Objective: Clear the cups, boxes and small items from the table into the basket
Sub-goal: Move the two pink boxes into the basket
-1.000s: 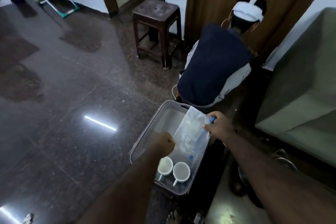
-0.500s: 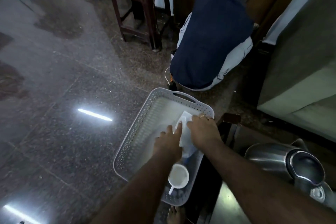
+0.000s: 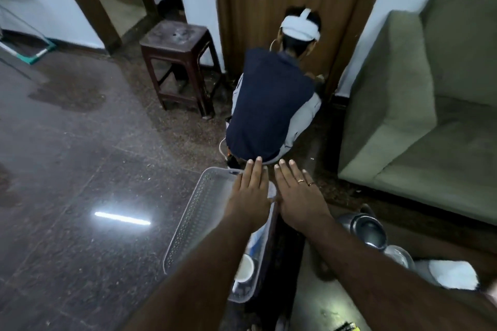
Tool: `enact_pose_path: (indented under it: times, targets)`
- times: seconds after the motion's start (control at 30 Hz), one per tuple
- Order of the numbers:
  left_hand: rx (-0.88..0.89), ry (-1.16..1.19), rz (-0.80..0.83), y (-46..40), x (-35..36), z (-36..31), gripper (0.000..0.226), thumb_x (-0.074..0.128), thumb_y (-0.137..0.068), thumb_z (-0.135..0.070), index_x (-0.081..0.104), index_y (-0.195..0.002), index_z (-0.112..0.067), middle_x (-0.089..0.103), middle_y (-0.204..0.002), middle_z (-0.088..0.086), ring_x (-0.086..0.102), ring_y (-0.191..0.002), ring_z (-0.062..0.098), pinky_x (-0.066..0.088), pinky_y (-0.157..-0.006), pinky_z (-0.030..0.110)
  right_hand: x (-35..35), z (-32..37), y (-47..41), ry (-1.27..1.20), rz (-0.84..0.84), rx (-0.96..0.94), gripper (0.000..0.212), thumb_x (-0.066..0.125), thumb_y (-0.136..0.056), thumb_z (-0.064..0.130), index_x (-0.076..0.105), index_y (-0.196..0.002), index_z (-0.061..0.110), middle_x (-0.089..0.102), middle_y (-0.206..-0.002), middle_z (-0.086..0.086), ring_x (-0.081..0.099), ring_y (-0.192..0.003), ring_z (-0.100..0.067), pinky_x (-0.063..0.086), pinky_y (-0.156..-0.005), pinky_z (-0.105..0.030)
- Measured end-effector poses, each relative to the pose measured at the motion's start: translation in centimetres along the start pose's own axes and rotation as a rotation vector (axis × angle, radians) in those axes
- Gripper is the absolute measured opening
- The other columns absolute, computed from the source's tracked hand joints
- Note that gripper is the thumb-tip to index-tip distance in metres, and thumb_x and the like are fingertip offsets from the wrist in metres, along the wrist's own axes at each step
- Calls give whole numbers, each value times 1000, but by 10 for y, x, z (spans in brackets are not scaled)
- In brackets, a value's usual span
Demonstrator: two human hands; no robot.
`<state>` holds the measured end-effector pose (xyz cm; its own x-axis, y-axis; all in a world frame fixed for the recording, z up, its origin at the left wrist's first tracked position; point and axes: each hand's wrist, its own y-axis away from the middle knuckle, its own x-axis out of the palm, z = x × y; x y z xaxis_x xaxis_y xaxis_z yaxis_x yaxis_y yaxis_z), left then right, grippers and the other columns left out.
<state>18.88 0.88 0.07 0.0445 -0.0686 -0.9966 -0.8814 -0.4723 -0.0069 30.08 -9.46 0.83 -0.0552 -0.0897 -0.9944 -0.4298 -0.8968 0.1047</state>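
Observation:
A pale grey perforated basket (image 3: 193,220) stands on the floor beside the dark table (image 3: 320,306). Inside it a white cup (image 3: 244,267) shows under my left forearm, and a bit of a clear plastic bag (image 3: 271,191) peeks out between my hands. My left hand (image 3: 250,193) hovers flat over the basket, fingers stretched forward, holding nothing. My right hand (image 3: 298,196), with rings on two fingers, is flat and empty just right of the basket's edge. My arms hide most of the basket's contents.
A person in a dark blue top (image 3: 269,105) crouches on the floor right beyond the basket. A brown stool (image 3: 178,62) stands behind on the left, a green sofa (image 3: 419,115) on the right. A steel jug (image 3: 363,228), steel vessel (image 3: 398,255) and white object (image 3: 451,274) are on the table.
Both hands let go of the plastic bag, which now lies in the basket. They lifted up and forward with fingers spread. The camera tilted up.

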Motion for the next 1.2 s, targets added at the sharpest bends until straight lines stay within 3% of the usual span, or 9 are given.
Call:
enact_pose_path:
  times: [0.1, 0.17, 0.37, 0.6, 0.77, 0.97, 1.2]
  targets:
    - [103, -21, -151, -6, -42, -31, 74, 43, -96, -49, 27, -151, -2, 16, -162, 19, 16, -150, 34, 26, -116, 49, -45, -22, 31, -57, -150, 125, 73, 26, -94, 45, 23, -157, 8, 21, -164, -12, 20, -152, -28, 22, -122, -47]
    - [168, -34, -204, -9, -66, -58, 73, 39, -98, -49, 23, -152, -2, 12, -162, 20, 13, -150, 34, 23, -118, 50, -70, -41, 55, -79, -212, 209, 73, 21, -93, 44, 22, -157, 8, 19, -165, -11, 18, -153, -26, 20, -122, -46]
    - [328, -46, -222, -2, -106, -152, 78, 40, -98, -48, 11, -154, -1, 3, -162, 22, 4, -151, 34, 2, -119, 47, -102, -102, 140, -79, -283, 422, 75, 36, -98, 48, 16, -158, 7, 12, -166, -13, 10, -154, -28, 17, -124, -48]
    - [490, -45, -184, 22, -111, -278, 83, 40, -97, -49, 7, -154, 2, -1, -162, 23, 0, -151, 35, 7, -122, 47, -89, -171, 269, -88, -306, 696, 78, 42, -97, 48, 16, -158, 6, 9, -166, -12, 7, -154, -28, 12, -124, -46]
    - [619, -32, -175, 55, -105, -368, 86, 60, -89, -46, 28, -149, 5, 21, -159, 24, 23, -147, 37, 28, -117, 48, -68, -212, 378, -112, -287, 910, 79, 34, -99, 51, 2, -159, 9, -5, -167, -8, -4, -155, -24, 3, -125, -43]
    - [695, 2, -76, 100, -92, -456, 83, 47, -96, -46, 9, -154, 1, -2, -163, 18, 2, -151, 33, 14, -122, 47, -52, -241, 496, -124, -254, 1095, 78, 34, -100, 47, 2, -159, 9, -7, -167, -8, -5, -155, -25, 2, -124, -43]
    - [782, 31, -98, 127, -92, -525, 82, 64, -89, -39, 28, -150, 3, 20, -160, 20, 20, -149, 35, 28, -116, 50, -38, -267, 571, -109, -233, 1190, 74, 31, -101, 43, 0, -158, 8, -6, -167, -10, -3, -155, -27, 5, -124, -45]
